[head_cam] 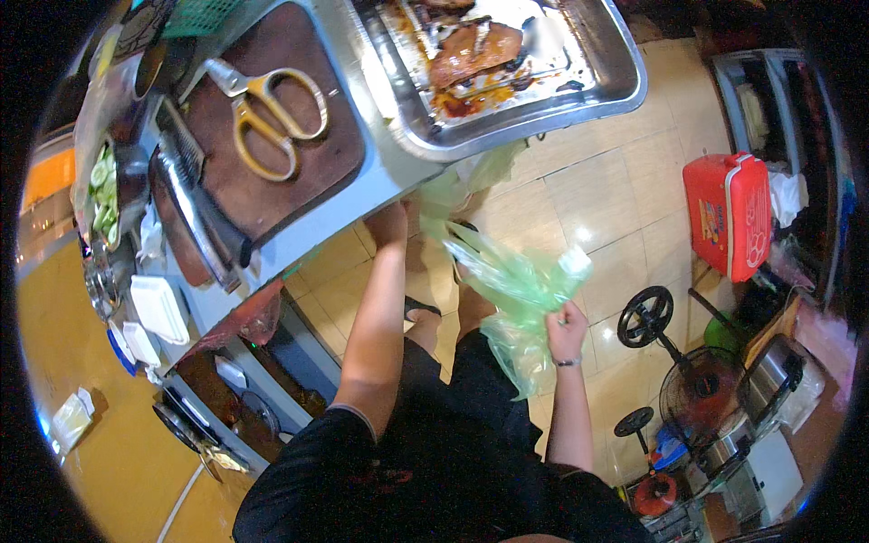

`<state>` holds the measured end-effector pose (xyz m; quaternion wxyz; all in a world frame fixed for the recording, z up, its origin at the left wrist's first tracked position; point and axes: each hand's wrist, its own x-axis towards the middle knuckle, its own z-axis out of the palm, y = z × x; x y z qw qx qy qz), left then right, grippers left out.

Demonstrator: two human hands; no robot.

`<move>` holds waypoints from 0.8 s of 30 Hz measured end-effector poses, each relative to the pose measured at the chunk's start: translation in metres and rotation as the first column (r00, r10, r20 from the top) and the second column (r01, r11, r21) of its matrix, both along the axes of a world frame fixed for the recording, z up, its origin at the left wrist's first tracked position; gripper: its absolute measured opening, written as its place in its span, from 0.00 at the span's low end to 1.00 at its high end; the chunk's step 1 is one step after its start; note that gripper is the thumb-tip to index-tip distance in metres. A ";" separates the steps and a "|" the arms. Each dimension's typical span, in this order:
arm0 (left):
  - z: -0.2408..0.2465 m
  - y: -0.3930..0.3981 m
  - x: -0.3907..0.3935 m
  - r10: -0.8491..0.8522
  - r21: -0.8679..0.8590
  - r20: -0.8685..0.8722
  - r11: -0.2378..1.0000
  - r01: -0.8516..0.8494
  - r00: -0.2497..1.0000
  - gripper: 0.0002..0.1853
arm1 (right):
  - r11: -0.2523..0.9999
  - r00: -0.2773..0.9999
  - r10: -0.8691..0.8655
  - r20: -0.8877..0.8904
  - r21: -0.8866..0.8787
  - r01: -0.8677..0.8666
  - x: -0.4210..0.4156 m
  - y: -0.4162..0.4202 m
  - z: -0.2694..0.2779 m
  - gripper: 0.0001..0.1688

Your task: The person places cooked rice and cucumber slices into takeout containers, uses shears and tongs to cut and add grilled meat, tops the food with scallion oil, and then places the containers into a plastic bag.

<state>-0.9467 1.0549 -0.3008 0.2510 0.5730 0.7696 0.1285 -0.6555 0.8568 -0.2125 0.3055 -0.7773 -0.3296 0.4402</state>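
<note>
My right hand (567, 332), a bracelet at its wrist, grips a bunch of thin green plastic bags (523, 278) over the tiled floor. More green plastic trails up and left beneath the table edge. My left hand (389, 224) reaches under that edge beside the plastic; its fingers are hidden. Above it, yellow-handled kitchen shears (271, 122) lie on a brown cutting board (319, 163). A knife with a black handle (197, 217) rests at the board's left side. The metal tray (434, 146) at the top holds browned roasted meat (475, 54) in dark sauce.
White foam boxes (159, 309) and a container of sliced cucumber (104, 190) stand along the table's left part. A red cooler box (726, 214) stands on the floor at right. Below it are a wire-caged fan (705, 387) and metal pots (777, 380).
</note>
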 end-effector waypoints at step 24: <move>-0.034 0.010 0.064 -0.278 -0.187 0.456 0.899 0.396 0.846 0.45 | 0.976 0.974 0.211 -0.082 -0.034 -0.215 -0.047 -0.014 0.012 0.06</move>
